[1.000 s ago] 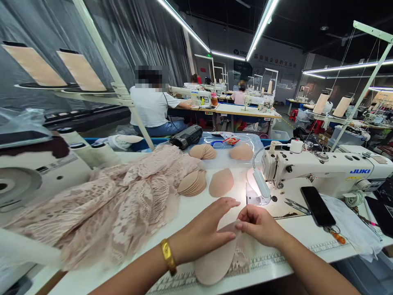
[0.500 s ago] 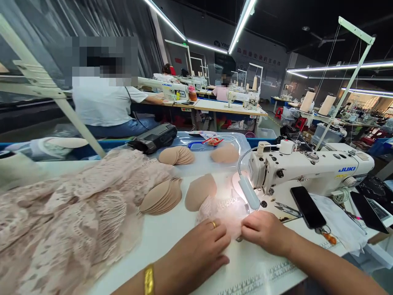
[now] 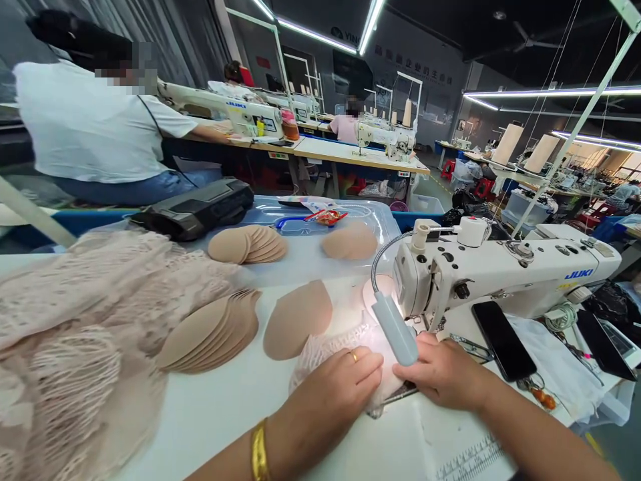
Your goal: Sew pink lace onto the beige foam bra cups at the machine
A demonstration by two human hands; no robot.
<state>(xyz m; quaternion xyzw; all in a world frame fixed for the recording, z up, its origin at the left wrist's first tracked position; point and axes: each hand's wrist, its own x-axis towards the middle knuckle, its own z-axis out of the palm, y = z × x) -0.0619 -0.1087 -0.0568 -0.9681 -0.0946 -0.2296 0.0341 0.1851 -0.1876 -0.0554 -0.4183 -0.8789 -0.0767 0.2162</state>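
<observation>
My left hand point(image 3: 340, 381), with a ring and a gold bracelet at the wrist, rests with bent fingers pressed on a pale pink lace piece point(image 3: 313, 354). Fingers closed, my right hand point(image 3: 448, 374) pinches the right edge of that piece by the head of a white sewing machine point(image 3: 505, 274). The needle area is hidden behind a small lamp point(image 3: 395, 331) on a bendy neck. A single beige bra cup pad point(image 3: 298, 321) lies beyond the lace. To its left is a fanned stack of beige pads point(image 3: 213, 334).
Lace fabric point(image 3: 90, 347) heaps over the table's left side. Another pad stack point(image 3: 250, 244) sits on a clear plastic lid point(image 3: 300, 264), near a black case point(image 3: 200, 207). A phone point(image 3: 503, 341) and thread snips point(image 3: 471, 347) lie right. A co-worker point(image 3: 100, 133) sits ahead.
The view has swung right and closer, so the table things sit further left. My right hand has moved up toward the machine head, under the lamp. Both hands stay on the lace piece.
</observation>
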